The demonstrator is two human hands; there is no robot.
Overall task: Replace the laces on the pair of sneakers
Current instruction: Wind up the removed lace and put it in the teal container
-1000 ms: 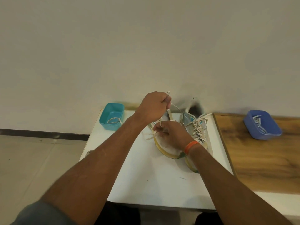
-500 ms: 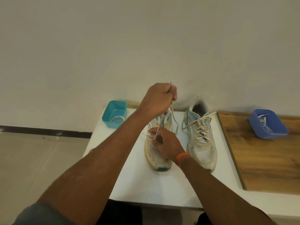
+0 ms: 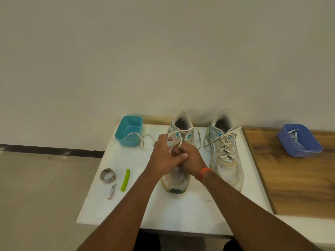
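White lace (image 3: 178,142), both hands pinching

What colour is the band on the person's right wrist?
Orange; the wristband shows clearly in the head view.

White table (image 3: 181,211) with two sneakers (image 3: 225,156), teal tub (image 3: 129,131), tape roll (image 3: 107,175).

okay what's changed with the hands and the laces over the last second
The left hand, earlier raised pulling a white lace upward, has come down against the right hand over the left white-and-teal sneaker; both still grip lace. The laced right sneaker and two blue tubs look unchanged.
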